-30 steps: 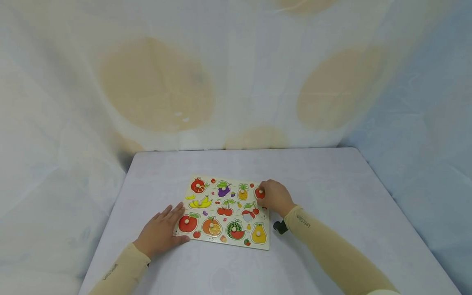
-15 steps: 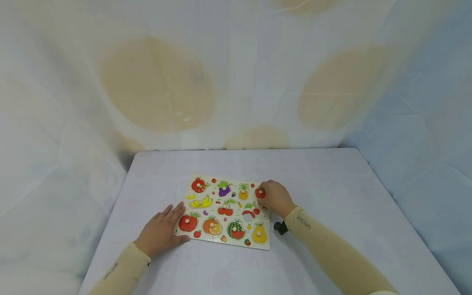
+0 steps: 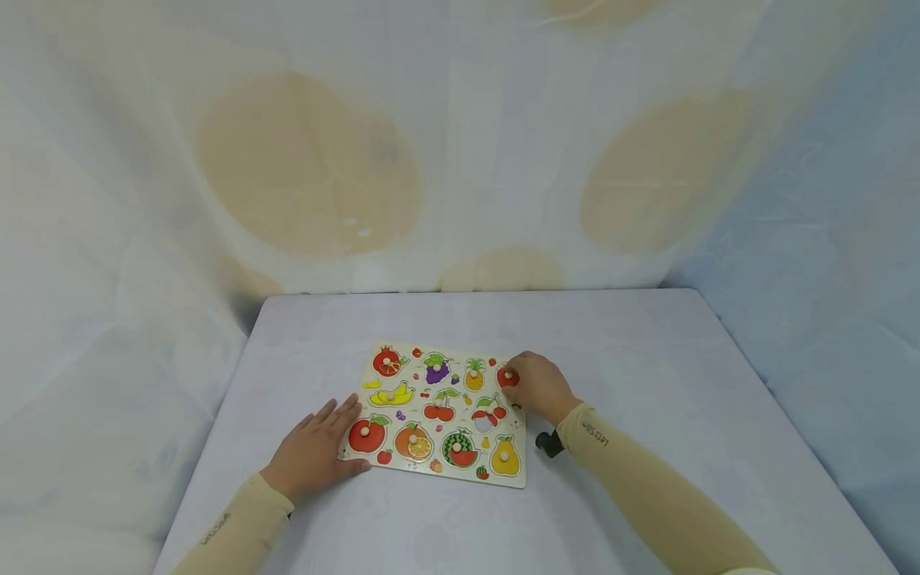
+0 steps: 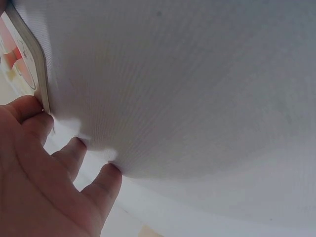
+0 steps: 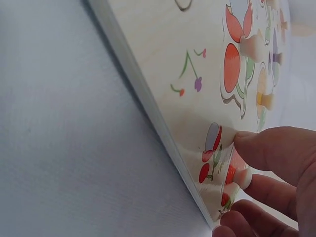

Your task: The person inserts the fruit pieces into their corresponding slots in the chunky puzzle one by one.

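Observation:
A wooden fruit knob puzzle board (image 3: 460, 359) lies flat on the table with its fruit pieces in their slots. My left hand (image 3: 312, 451) rests at the board's left corner, fingers spread. In the left wrist view, the board's edge (image 4: 43, 81) meets the fingers, while other fingertips (image 4: 112, 170) press the cloth. At the far right corner, my right hand (image 3: 537, 387) holds a red fruit puzzle piece (image 3: 507, 376) that lies in its slot. The right wrist view shows the thumb (image 5: 261, 145) at the piece's edge and the index finger (image 5: 271, 192) against its pale knob (image 5: 242, 178).
A white cloth covers the table (image 3: 611, 335). Pale fabric with tan round patches (image 3: 309, 168) hangs behind it, and more fabric hangs at both sides. A small black device (image 3: 549, 444) sits under the right wrist.
Both hands and the board stay almost in place. The right hand shifts very slightly to the right at the red fruit puzzle piece.

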A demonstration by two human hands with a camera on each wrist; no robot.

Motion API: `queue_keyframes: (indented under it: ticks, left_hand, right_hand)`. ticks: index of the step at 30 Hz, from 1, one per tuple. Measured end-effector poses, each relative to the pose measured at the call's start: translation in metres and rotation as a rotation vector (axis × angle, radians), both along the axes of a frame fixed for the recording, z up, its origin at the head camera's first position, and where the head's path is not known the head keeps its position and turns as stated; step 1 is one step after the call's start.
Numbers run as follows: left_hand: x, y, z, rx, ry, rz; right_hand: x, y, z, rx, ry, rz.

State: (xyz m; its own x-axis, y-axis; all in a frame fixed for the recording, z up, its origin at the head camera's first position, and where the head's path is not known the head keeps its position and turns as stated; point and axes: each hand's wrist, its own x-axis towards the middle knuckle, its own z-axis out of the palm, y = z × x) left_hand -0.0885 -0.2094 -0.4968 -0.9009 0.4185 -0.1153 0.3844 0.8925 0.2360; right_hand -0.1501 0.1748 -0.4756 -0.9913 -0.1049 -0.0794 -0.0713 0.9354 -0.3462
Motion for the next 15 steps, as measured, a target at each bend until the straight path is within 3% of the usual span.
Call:
queue_keyframes:
  ticks: [8, 15]
  left_hand:
    - [0.0, -0.001, -0.003, -0.005, 0.001, 0.006]
    - [-0.004, 0.0, -0.004, 0.01, -0.026, 0.013]
  right_hand:
    - [-0.003, 0.003, 0.001, 0.014, -0.029, 0.009]
    - [0.007, 0.047, 0.016, 0.025, -0.025, -0.008]
